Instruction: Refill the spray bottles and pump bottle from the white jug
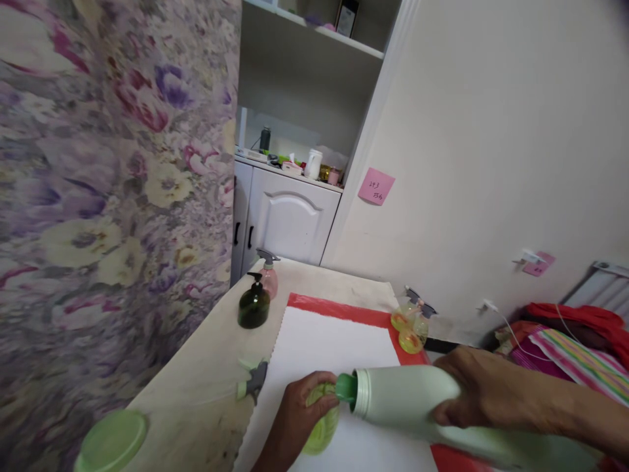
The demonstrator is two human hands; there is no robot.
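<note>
Pale-green bottle (398,396): large, tipped nearly onto its side above the white sheet (339,341), threaded neck aimed left, a green spout-like tip (346,388) meeting the top of the small bottle.
Right hand (469,387): wrapped over the large bottle's body from above, thumb on the near side, fingers mostly lost behind it.
Left hand (293,410): curled about the small bottle (320,429), thumb and forefinger pinching its upper part close to the spout.
Weight: the large bottle looks the heavier of the two, judging by its bulk, though its fill cannot be seen; the long, tilted body would pull at the wrist, and a grip around mid-body should balance best.
Surface: smooth, probably stiff plastic, likely slippery if wet; the threaded rim offers a poor hold.
Small bottle's build: see-through, yellow-green and ribbed, seemingly light and easily knocked; clear plastic or glass cannot be told. Just below the neck seems the surest hold, clear of drips.
Nearby on the table (196,387): a loose spray head (253,381) lies left of the hands, its thin tube apparently slender and bendable, best lifted by the grey head.
</note>
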